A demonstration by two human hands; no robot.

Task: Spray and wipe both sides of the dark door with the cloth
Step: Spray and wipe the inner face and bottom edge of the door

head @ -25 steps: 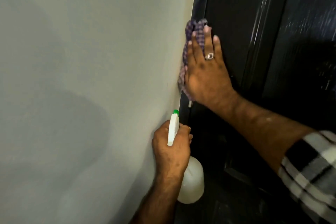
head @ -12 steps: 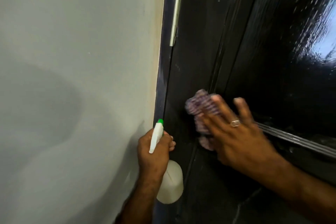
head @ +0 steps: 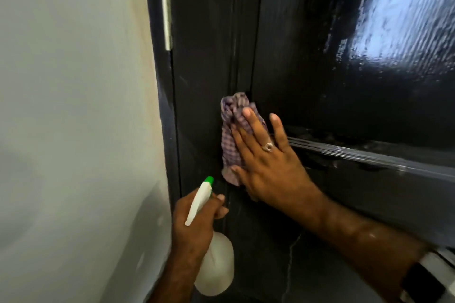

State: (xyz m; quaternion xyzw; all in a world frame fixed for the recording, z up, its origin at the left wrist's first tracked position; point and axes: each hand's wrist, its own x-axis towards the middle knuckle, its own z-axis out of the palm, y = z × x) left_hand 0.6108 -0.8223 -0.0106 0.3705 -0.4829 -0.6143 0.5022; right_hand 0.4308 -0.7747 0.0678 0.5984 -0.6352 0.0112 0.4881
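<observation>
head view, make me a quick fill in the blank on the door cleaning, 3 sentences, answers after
1. The right hand presses the checked ____ flat against the dark door.
2. The left hand grips a white spray bottle whose nozzle tip is ____.
3. A metal ____ runs along the door's edge beside the pale wall.

Missing words: cloth; green; hinge

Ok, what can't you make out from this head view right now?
- Other side of the door: not shown, so its state is unknown.
- Cloth: its right part is hidden under the right hand.
- Spray bottle: trigger and neck are covered by the left hand; liquid level unreadable.
- Door's bottom and handle: cut off by the frame edges.
- Upper right panel: glare hides whether it is wiped.
</observation>
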